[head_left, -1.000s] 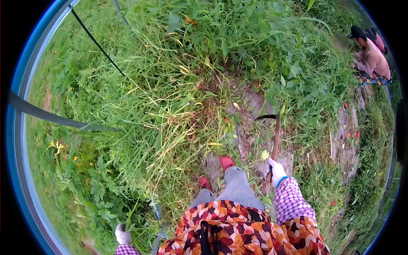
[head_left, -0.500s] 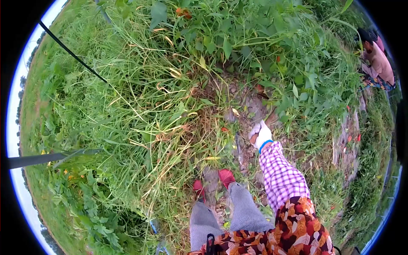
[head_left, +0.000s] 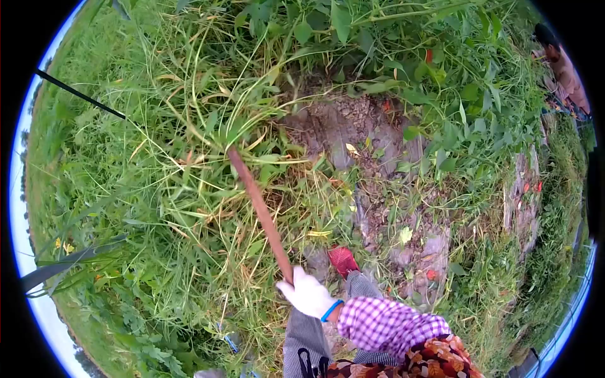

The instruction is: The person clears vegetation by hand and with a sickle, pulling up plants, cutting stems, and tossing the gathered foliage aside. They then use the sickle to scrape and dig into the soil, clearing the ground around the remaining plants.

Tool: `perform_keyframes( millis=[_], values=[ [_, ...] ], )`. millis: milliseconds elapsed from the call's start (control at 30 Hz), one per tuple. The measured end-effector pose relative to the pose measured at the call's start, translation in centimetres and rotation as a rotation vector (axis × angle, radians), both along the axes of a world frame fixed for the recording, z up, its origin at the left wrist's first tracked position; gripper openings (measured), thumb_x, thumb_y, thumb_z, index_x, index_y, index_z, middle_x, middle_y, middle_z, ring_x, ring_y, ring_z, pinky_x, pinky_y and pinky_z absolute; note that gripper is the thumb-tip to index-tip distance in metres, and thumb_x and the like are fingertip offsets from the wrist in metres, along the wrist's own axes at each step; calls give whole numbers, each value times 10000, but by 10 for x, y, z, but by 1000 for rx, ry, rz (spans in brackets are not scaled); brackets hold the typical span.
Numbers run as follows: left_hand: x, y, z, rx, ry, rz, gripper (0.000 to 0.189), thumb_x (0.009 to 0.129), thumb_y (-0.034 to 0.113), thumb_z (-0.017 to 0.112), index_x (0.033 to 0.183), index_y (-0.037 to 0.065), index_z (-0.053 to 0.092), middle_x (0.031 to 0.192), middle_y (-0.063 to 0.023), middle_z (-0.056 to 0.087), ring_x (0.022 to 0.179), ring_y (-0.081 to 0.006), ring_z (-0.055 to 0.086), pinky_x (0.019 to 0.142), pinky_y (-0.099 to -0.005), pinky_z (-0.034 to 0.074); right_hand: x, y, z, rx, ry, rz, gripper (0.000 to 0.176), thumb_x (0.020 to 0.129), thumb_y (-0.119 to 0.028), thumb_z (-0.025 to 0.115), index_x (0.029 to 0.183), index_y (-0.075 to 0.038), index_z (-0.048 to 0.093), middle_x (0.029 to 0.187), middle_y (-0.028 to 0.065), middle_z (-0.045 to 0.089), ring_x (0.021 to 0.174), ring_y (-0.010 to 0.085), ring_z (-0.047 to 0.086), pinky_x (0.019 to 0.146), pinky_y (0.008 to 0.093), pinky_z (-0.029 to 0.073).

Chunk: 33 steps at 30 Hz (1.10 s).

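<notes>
My right hand (head_left: pixel 309 293), in a white glove with a blue band at the wrist, is closed around the lower end of a reddish-brown wooden tool handle (head_left: pixel 261 211). The handle slants up and left over the grass. A tuft of long grass (head_left: pixel 230 129) hides its far end, so I cannot make out the tool's head. To the right of the handle lies a strip of bare soil and plastic sheeting (head_left: pixel 343 123). My left hand is not in view.
Leafy plants (head_left: pixel 454 132) with red fruit stand along the top and right. My red shoe (head_left: pixel 343 260) is on the ground below. Another person (head_left: pixel 567 79) is low among the plants at the far right. A dark pole (head_left: pixel 63 266) crosses the left edge.
My right hand has swung left and towards my legs from the bare soil, carrying the wooden handle over the grass. My view has shifted slightly.
</notes>
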State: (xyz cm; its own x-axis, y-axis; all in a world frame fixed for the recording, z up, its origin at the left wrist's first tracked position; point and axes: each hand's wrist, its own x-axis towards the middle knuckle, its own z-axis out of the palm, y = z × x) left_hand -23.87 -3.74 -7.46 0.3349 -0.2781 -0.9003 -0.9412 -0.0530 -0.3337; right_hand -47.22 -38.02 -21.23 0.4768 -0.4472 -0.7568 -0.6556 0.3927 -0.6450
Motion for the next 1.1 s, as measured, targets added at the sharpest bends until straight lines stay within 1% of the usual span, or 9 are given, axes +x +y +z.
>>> perform_keyframes(
  millis=[100, 200, 300, 367, 400, 567, 667, 833, 1100],
  values=[
    [-19, -152, -9, -258, 141, -328, 257, 710, 131, 665, 958, 70, 641, 765, -87, 624, 769, -240, 618, 659, -373, 479, -7, 37, 5, -46, 76, 70, 432, 942, -398, 518, 1044, 11, 424, 737, 250, 631, 653, 399, 645, 546, 489, 514],
    [-31, -248, -44, -991, 308, -622, 398, 680, 173, 674, 1064, 104, 592, 1070, -89, 540, 1013, -275, 531, 865, -464, 465, -23, 41, 2, 14, 115, 16, 459, 930, -411, 537, 1072, 10, 422, 751, 266, 632, 709, 436, 639, 593, 508, 514],
    [-55, -354, -72, -877, 494, -641, 534, 720, 91, 619, 1247, 108, 535, 1292, -116, 511, 1196, -290, 485, 948, -570, 429, -32, 40, 1, 84, 71, -66, 489, 914, -430, 555, 1071, 16, 433, 796, 279, 637, 741, 453, 635, 630, 498, 511],
    [-61, -407, -116, -816, 585, -765, 644, 753, 64, 593, 1369, 131, 417, 1408, -116, 426, 1285, -276, 424, 1060, -585, 330, -35, 41, -1, 256, -30, -147, 480, 912, -425, 558, 1047, 23, 453, 807, 267, 639, 715, 409, 652, 627, 459, 513],
    [-65, -433, -137, -857, 585, -813, 659, 770, 45, 581, 1390, 139, 381, 1424, -118, 408, 1309, -283, 405, 1097, -573, 287, -34, 54, -8, 477, -129, -316, 273, 935, -250, 566, 1039, -34, 434, 640, 22, 488, 467, 99, 456, 414, 275, 370],
    [-41, -514, -219, -864, 461, -855, 838, 722, 126, 706, 1444, 175, 284, 1492, -122, 321, 1266, -278, 454, 1056, -457, 368, -42, 33, 20, 843, -297, -663, 179, 939, -169, 546, 936, -55, 409, 578, -14, 393, 399, 88, 349, 352, 272, 282],
    [-36, -521, -224, -464, 159, -647, 1173, 581, 230, 837, 1508, 183, 118, 1502, -153, 295, 1067, -269, 544, 877, -358, 480, -55, 14, 20, 1010, -420, -749, 182, 921, -172, 575, 925, -55, 436, 574, -27, 408, 389, 73, 351, 349, 259, 283],
    [-1, -507, -234, -51, -92, -384, 387, 840, 105, 642, 1211, 65, 540, 851, -84, 622, 784, -188, 620, 623, -320, 544, -73, -26, 23, 985, -354, -840, 182, 933, -175, 566, 955, -66, 423, 598, -18, 427, 424, 78, 389, 383, 249, 317],
    [117, -355, -132, -57, -439, -196, 394, 817, 61, 667, 1191, 86, 547, 1010, -108, 628, 939, -193, 583, 824, -333, 536, -119, -59, -50, 270, 94, -916, 226, 922, -195, 572, 966, -38, 415, 612, 10, 465, 445, 98, 442, 376, 282, 372]
  ],
)
